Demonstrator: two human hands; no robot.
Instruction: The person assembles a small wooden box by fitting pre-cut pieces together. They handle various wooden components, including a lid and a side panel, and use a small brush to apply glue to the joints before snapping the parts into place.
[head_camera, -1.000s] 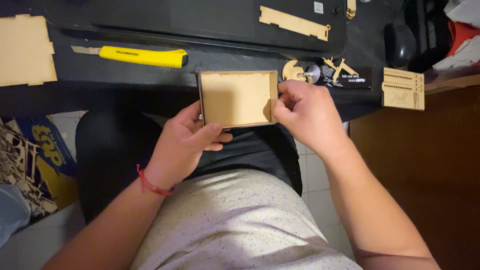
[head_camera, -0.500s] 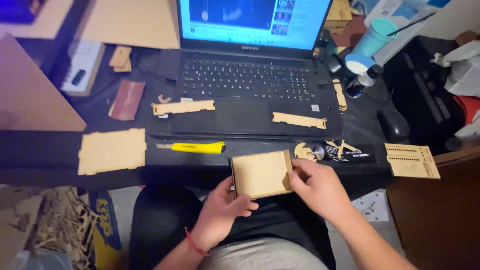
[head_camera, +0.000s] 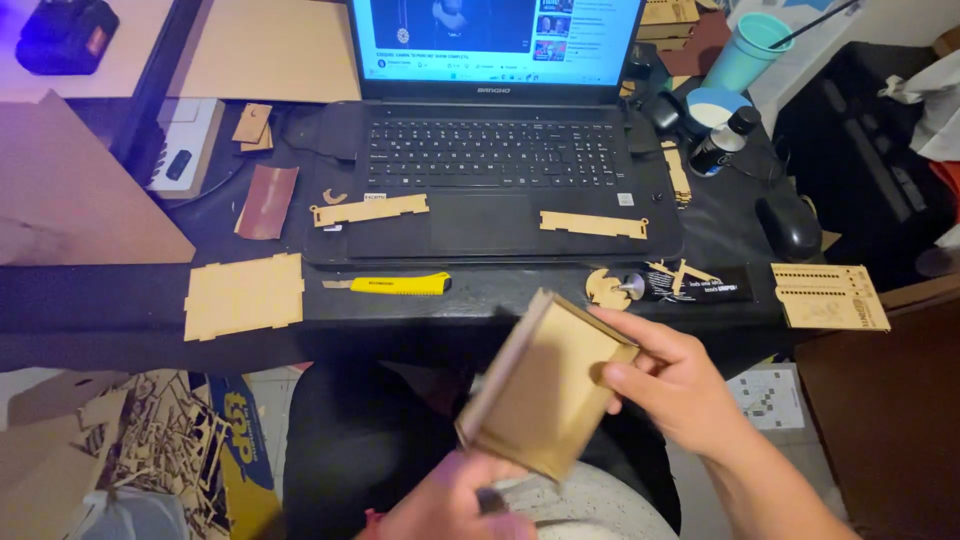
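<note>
Wooden box (head_camera: 545, 385) tilted, pinched in right hand (head_camera: 680, 385) grip, left hand (head_camera: 450, 505) clasping beneath.

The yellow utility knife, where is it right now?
In the head view the yellow utility knife lies flat on the black desk, just in front of the laptop, right of the flat wooden panel and up-left of the wooden box in both hands.

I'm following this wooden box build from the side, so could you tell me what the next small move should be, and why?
Probably level the wooden box and bring it over the lap. It is tilted, held in mid-air only at two edges: the right hand pinches its right side, and the left hand supports the lower corner, partly out of frame.
</note>
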